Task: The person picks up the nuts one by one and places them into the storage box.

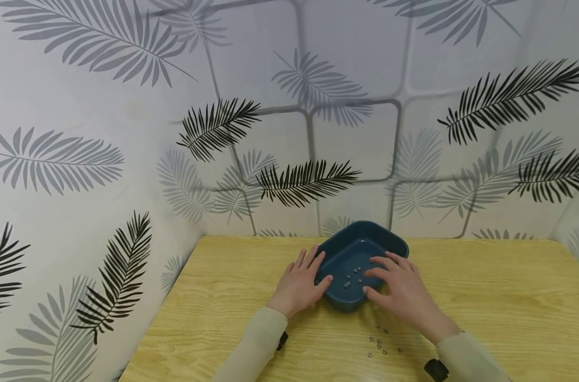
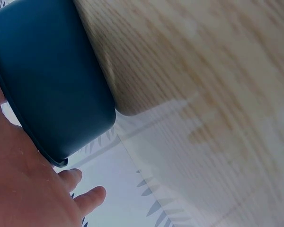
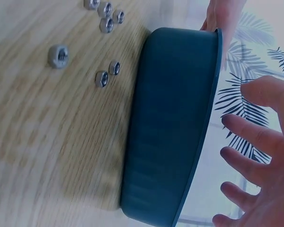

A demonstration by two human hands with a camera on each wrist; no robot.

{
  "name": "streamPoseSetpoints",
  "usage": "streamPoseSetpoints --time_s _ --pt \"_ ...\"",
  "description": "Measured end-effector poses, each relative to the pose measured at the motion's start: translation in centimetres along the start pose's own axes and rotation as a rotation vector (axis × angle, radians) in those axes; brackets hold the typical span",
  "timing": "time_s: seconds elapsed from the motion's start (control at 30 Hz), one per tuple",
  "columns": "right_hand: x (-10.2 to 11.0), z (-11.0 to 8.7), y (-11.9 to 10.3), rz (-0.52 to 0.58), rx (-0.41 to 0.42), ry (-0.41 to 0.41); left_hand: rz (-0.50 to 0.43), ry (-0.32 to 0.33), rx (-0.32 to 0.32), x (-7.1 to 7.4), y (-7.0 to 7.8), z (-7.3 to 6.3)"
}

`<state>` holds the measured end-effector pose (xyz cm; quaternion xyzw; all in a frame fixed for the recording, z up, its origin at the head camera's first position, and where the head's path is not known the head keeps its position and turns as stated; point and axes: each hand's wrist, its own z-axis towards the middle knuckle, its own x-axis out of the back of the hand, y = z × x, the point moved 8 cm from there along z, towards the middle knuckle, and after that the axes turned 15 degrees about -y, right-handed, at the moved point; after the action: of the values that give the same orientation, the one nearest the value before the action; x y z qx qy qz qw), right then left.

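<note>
A dark blue rectangular tub [image 1: 351, 306] stands at an angle on the table, with several small metal nuts [image 1: 355, 270] on its floor. My left hand [image 1: 299, 286] rests on the tub's left rim, thumb over the edge and fingers fairly straight. Over the tub's right side hovers my right hand [image 1: 406, 289], fingers spread and holding nothing. In the right wrist view, the fingers [image 3: 253, 132] stand apart beside the tub's rim. More hex nuts [image 3: 59, 56] lie loose on the table in front of the tub.
The wood-grain table [image 1: 213, 297] carries the tub and loose nuts. Its back edge meets a wall [image 1: 356, 143] printed with leaves. Dark wrist devices [image 1: 436, 370] show at both sleeves.
</note>
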<state>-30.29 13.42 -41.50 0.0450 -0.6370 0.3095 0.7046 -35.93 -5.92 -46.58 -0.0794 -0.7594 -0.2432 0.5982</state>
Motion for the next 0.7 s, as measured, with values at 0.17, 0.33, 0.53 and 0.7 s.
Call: streamPoseSetpoints --time_s 0.17,0.33,0.53,0.7 --pt "0.2 -0.5 -0.4 0.026 0.01 0.002 0.001 0.0 0.001 -0.1 0.0 0.0" --pt "0.5 -1.0 -0.8 0.046 0.014 0.017 0.007 -0.003 0.005 0.1 0.0 -0.1" --pt "0.7 -1.7 -1.1 0.059 0.024 0.046 0.004 -0.009 0.002 -0.1 -0.1 0.1" --pt "0.9 -2.5 -1.1 0.048 0.02 0.057 0.007 -0.01 -0.003 -0.1 -0.1 0.1"
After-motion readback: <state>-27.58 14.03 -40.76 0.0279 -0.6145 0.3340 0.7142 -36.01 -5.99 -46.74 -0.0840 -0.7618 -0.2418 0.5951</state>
